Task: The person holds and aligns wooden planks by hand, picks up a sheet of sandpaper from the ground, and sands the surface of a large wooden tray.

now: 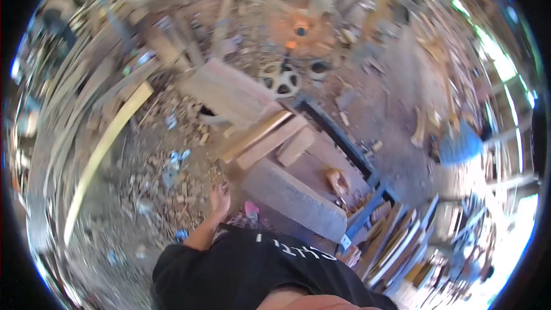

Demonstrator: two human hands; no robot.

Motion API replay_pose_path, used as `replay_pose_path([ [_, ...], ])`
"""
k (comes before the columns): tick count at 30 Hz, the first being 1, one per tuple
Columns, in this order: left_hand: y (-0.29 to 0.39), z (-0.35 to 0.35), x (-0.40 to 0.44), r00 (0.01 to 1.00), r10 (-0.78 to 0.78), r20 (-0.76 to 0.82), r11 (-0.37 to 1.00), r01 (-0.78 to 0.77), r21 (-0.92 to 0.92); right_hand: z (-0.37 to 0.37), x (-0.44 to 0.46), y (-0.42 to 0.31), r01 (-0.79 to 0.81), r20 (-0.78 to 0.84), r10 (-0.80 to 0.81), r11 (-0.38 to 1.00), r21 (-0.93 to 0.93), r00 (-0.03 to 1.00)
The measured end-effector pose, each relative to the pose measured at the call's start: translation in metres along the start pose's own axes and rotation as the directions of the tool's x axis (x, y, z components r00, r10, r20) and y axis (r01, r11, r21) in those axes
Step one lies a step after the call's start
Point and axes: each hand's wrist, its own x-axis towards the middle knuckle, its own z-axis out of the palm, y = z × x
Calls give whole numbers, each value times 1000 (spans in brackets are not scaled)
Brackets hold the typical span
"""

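Note:
My left hand (220, 197) hangs beside the near left end of a wooden bench, over the littered floor. Its fingers look loosely apart, with nothing seen in them. My right hand (351, 256) shows only in part, low by the corner of the blue metal frame (367, 204); its fingers are too blurred and hidden to read. In front of me a thick wooden beam (293, 198) lies along the bench. Beyond it are several sawn wood pieces (267, 140) and a short wood block (296, 146). A small orange-brown object (337, 181) lies near the frame.
A wide board (232, 92) slopes beyond the bench, near a spoked wheel (286, 83). Wood scraps (178, 201) cover the floor at left, under a long pale strip (106, 149). Stacked planks (390, 241) stand at right. A blue rounded object (460, 143) is farther right.

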Motion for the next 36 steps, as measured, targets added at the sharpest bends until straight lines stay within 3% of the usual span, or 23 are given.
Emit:
replay_pose_path([
  [1, -25, 0, -10, 999, 30, 23, 999, -30, -19, -3, 0, -1, -58, -27, 58, 998, 6, 998],
  [3, -13, -7, -13, 992, -57, 116, 992, 44, 117, -5, 11, -8, 6, -55, -1, 996, 90, 998],
  [4, 17, -26, -20, 968, -181, 171, 951, 128, 282, -4, 17, -14, -13, -64, 20, 995, 96, 998],
  [5, -1, -22, -20, 969, -171, 179, 951, 115, 287, -4, 22, -20, 57, -58, -48, 986, 154, 997],
  [7, -66, -12, -28, 861, -210, 463, 864, -58, 500, -7, 38, -53, 144, -103, -120, 953, 268, 987],
  [10, -10, -46, -36, 679, -285, 676, 879, -95, 467, -4, 61, -114, 266, -105, -244, 892, 366, 964],
  [12, 29, -65, -39, 658, -296, 693, 905, -39, 424, -7, 70, -164, 294, -69, -297, 838, 459, 953],
  [14, -8, -65, -39, 635, -289, 717, 928, 2, 372, -1, 75, -217, 319, -13, -374, 770, 553, 927],
  [18, -69, -72, -26, 757, -272, 594, 962, 204, 180, 24, 71, -308, 435, -22, -556, 624, 649, 831],
  [21, -125, -89, -5, 820, -122, 559, 975, -7, 223, 46, 57, -362, 457, 64, -645, 603, 654, 761],
  [23, -154, -115, 8, 841, -104, 531, 972, -27, 232, 65, 47, -385, 497, 123, -692, 619, 608, 712],
  [25, -179, -138, 16, 883, -266, 386, 945, 319, -78, 74, 38, -411, 485, 140, -719, 586, 649, 681],
  [26, -193, -144, 19, 776, -519, 358, 750, 615, -244, 80, 35, -415, 478, 161, -711, 605, 638, 685],
  [29, -197, -198, 26, 696, -655, 293, 644, 718, -265, 107, 35, -431, 580, 179, -764, 599, 552, 619],
  [31, -181, -230, 27, 663, -702, 259, 591, 746, -307, 116, 31, -434, 662, 116, -732, 663, 349, 672],
  [33, -182, -244, 24, 588, -776, 226, 470, 779, -415, 119, 32, -439, 672, 112, -739, 657, 343, 665],
  [36, -177, -252, 22, 597, -770, 226, 521, 793, -317, 118, 32, -438, 675, 122, -736, 664, 323, 666],
])
